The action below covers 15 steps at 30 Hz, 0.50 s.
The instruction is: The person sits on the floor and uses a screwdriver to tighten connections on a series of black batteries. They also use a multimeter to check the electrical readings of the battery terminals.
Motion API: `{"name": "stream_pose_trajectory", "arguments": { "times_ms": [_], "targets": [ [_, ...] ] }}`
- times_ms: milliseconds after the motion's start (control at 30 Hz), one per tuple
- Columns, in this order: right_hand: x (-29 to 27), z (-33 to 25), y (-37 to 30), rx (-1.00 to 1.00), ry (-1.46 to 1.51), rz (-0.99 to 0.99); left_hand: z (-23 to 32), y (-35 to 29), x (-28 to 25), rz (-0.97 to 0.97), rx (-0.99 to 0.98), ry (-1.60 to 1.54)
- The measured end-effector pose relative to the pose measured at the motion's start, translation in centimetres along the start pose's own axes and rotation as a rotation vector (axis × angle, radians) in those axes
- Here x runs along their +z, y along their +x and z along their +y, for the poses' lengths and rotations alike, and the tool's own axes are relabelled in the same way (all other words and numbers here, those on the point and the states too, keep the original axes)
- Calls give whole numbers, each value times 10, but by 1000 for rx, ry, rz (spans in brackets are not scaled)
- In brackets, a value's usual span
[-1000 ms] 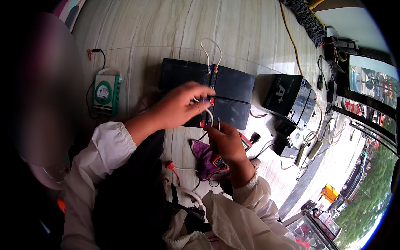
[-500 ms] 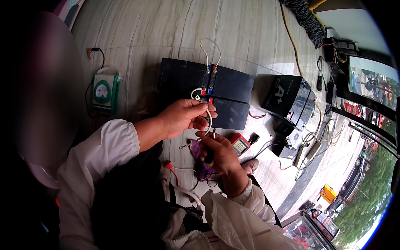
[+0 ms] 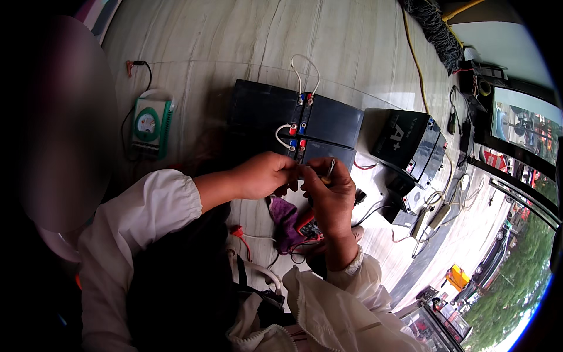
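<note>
Both hands have drawn back from the batteries (image 3: 293, 126) and now meet just in front of them. The right hand (image 3: 331, 193) pinches a slim metal tool (image 3: 331, 170); the left hand (image 3: 264, 175) curls closed beside its tip, contents hidden.

A green and white meter (image 3: 149, 126) with a round dial is seen on the pale floor (image 3: 246, 41), a black lead running from it. A purple cloth (image 3: 285, 220) lies just beside a small red device (image 3: 307, 224). A separate black battery (image 3: 404, 141) is set to the right, with loose wires (image 3: 437, 205) near it. A yellow cable (image 3: 417, 58) is laid toward a dark coil (image 3: 434, 26).
</note>
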State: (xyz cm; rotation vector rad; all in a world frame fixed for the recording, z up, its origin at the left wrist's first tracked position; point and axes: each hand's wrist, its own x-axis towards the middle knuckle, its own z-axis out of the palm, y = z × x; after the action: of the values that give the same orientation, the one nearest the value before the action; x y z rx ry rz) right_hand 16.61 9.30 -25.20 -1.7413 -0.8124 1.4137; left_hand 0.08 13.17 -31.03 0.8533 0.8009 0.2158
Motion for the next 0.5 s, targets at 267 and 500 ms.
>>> {"name": "stream_pose_trajectory", "arguments": {
  "times_ms": [267,500],
  "targets": [
    [3,3,1,16,-30,-19,14,-13,-4,5,44,274],
    [4,8,3,-48,-47,-31,13,-16,-7,20,141,336]
  ]
}}
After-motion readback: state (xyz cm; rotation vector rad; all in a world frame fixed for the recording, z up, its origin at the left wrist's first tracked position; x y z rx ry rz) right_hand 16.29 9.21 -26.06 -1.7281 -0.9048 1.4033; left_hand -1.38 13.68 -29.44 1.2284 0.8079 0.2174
